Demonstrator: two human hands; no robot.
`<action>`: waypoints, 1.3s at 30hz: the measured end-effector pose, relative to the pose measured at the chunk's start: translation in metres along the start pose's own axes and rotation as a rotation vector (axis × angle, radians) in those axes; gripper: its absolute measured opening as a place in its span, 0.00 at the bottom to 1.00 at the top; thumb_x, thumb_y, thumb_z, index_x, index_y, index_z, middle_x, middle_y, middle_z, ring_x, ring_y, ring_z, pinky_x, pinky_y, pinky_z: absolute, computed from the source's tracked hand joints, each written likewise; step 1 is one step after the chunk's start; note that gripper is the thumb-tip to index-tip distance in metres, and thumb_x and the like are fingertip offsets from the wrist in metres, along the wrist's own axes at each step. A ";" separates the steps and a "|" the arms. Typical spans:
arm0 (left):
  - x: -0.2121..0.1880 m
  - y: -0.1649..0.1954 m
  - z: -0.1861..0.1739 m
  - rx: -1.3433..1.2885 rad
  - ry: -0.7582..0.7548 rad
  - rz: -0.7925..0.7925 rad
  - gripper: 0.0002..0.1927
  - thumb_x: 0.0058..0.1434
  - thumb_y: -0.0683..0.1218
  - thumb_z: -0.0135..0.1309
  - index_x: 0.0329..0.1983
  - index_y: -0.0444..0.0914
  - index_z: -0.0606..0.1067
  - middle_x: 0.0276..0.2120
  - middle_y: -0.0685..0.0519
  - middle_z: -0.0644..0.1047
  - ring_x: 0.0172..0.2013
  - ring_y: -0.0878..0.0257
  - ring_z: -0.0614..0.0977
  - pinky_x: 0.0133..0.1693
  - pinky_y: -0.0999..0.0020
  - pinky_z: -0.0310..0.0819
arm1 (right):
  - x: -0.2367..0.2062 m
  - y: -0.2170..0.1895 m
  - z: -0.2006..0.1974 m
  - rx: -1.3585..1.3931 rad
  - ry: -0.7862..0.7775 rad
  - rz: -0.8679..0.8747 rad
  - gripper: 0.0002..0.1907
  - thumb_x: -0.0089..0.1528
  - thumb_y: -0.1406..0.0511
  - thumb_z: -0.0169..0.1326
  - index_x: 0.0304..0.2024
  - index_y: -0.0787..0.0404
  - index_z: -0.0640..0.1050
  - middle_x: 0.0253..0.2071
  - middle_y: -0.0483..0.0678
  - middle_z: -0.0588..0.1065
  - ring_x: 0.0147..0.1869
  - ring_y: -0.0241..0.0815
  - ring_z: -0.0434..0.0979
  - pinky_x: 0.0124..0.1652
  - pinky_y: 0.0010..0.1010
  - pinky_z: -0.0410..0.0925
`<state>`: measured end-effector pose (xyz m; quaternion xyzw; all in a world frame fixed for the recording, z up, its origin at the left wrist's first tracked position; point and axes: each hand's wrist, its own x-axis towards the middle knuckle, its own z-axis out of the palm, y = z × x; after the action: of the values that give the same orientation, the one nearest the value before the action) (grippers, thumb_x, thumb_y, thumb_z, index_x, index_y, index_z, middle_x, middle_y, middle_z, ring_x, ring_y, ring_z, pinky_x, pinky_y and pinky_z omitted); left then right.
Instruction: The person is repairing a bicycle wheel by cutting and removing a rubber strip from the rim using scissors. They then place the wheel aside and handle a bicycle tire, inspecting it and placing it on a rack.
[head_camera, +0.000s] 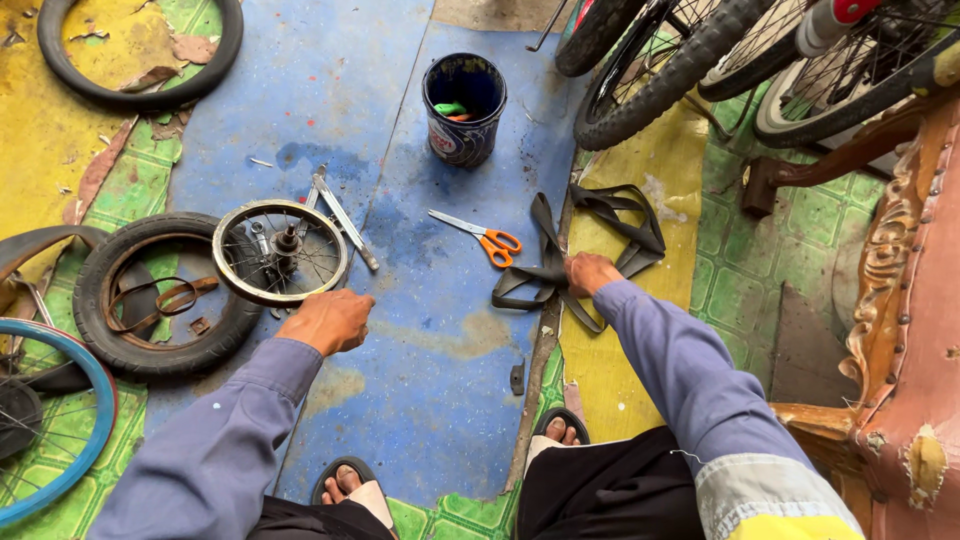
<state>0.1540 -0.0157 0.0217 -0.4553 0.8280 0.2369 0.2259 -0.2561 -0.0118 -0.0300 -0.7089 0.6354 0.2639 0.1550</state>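
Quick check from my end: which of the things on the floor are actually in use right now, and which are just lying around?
In use:
left hand on the small spoked wheel rim
right hand on the black inner tube

Lying about:
orange scissors
paint can
loose tyre
spanners
parked bicycle wheels

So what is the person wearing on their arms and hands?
Both arms are covered by long, loose sleeves of dusty blue-grey cloth reaching to the wrists. The right sleeve ends near the shoulder in a pale band and a yellow patch; the left sleeve is plain with a few small pale specks. The left hand and right hand are bare, without gloves.
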 end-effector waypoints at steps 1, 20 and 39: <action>0.001 0.001 0.001 -0.006 0.002 0.007 0.12 0.62 0.47 0.52 0.47 0.38 0.75 0.44 0.42 0.80 0.48 0.43 0.81 0.48 0.49 0.77 | 0.001 -0.001 0.004 0.008 0.011 0.003 0.13 0.58 0.60 0.59 0.42 0.57 0.81 0.44 0.57 0.81 0.49 0.58 0.83 0.45 0.47 0.76; 0.012 0.040 -0.026 -0.595 0.493 0.310 0.53 0.54 0.64 0.65 0.74 0.37 0.55 0.65 0.36 0.68 0.65 0.41 0.69 0.63 0.52 0.62 | -0.013 -0.086 -0.139 0.890 0.026 -0.301 0.11 0.61 0.63 0.54 0.41 0.63 0.80 0.26 0.50 0.78 0.27 0.37 0.75 0.28 0.34 0.70; -0.076 0.057 -0.188 -1.437 0.921 0.580 0.12 0.67 0.49 0.59 0.40 0.35 0.81 0.31 0.60 0.82 0.31 0.76 0.78 0.33 0.75 0.73 | -0.081 -0.130 -0.213 1.266 0.156 -0.761 0.23 0.57 0.59 0.60 0.53 0.61 0.77 0.46 0.44 0.79 0.50 0.32 0.77 0.49 0.30 0.71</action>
<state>0.1123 -0.0520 0.2245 -0.3097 0.5712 0.5392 -0.5358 -0.0950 -0.0451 0.1746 -0.6718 0.3854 -0.2759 0.5692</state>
